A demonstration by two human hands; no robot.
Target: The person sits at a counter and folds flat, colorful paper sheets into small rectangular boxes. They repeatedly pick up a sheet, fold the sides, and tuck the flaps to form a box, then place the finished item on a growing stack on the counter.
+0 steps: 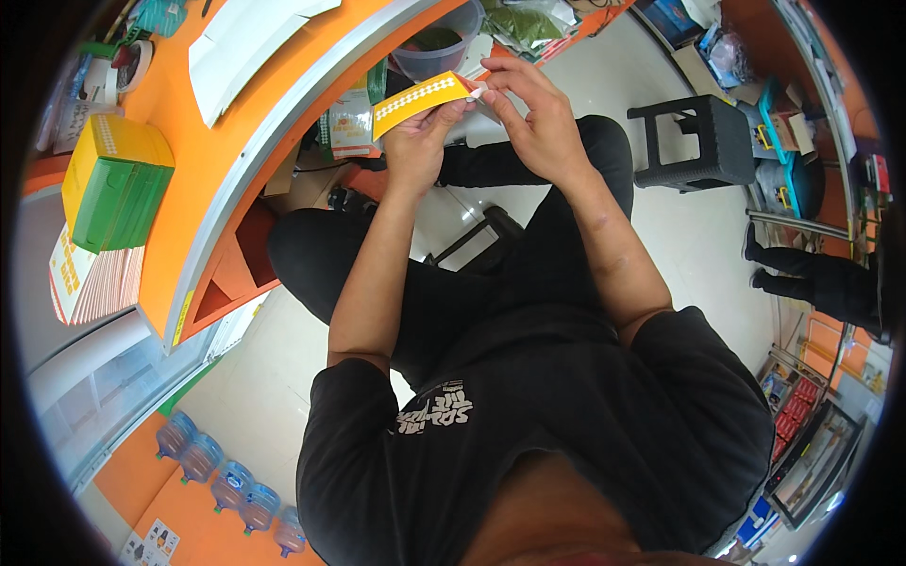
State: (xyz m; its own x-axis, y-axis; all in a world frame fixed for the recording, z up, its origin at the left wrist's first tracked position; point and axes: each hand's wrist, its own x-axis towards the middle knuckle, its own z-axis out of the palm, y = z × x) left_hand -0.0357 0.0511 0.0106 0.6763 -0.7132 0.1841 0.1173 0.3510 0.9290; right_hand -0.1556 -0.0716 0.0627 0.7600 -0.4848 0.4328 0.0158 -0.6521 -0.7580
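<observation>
A flat-looking yellow carton [439, 86] with a row of white shapes along its side is held up above my knees. My left hand [415, 149] grips it from below, thumb along its lower edge. At the carton's right end, a small white flap [478, 92] sticks out. The thumb and fingertips of my right hand [540, 115] are closed on that flap, while the carton's underside stays hidden behind my left fingers.
An orange counter [203, 179] with a metal edge curves along the left. Yellow-and-green cartons [123, 193] stand there beside a fan of printed packs [99, 283]. A clear tub [439, 61] is beyond my hands. A black stool [694, 141] stands right; water bottles [231, 486] line the lower left.
</observation>
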